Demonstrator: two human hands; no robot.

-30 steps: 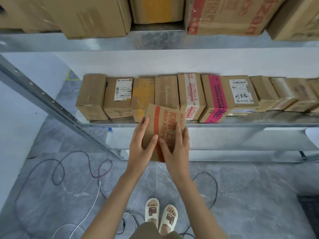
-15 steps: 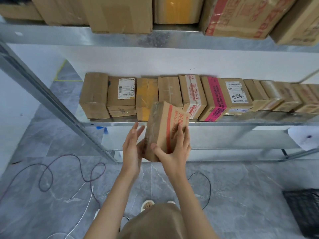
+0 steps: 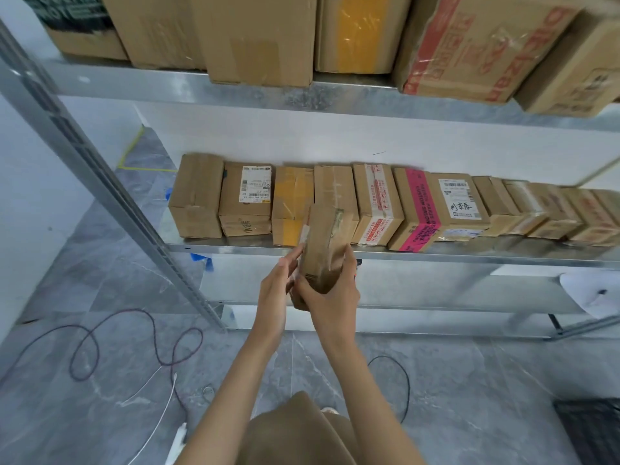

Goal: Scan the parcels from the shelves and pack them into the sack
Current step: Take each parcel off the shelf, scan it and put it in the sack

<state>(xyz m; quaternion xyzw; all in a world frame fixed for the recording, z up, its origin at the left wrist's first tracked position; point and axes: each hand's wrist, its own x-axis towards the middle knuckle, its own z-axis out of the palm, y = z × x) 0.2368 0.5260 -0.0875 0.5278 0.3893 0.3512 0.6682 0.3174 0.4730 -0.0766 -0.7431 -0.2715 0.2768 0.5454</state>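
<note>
The person holds a small taped cardboard parcel (image 3: 323,245) in front of the middle shelf (image 3: 469,255), just off its front edge and clear of the row of boxes standing on it. The right hand (image 3: 330,297) grips the parcel from below and from the 3 o'clock side, thumb wrapped across the near lower face and fingers curled up the far side. The left hand (image 3: 278,286) lies at the parcel's 9 o'clock with fingers straight, its fingertips touching the left edge; how firmly it presses cannot be told, since the box hides the contact.

The parcel stands nearly upright. Its long axis runs from about 6 o'clock at the wrist end to about 12 o'clock, leaning slightly toward 1, with the top end pointing at the shelf row and a narrow taped face turned to the camera. No shipping label shows on that face, so the parcel probably needs turning about this long axis before a scan. The right hand carries the weight and is the nearer hand for that; the left is placed to steady or spin it.

Neither scanner nor sack is identifiable; a dark mesh object (image 3: 590,431) lies on the floor at 4 o'clock.
</note>
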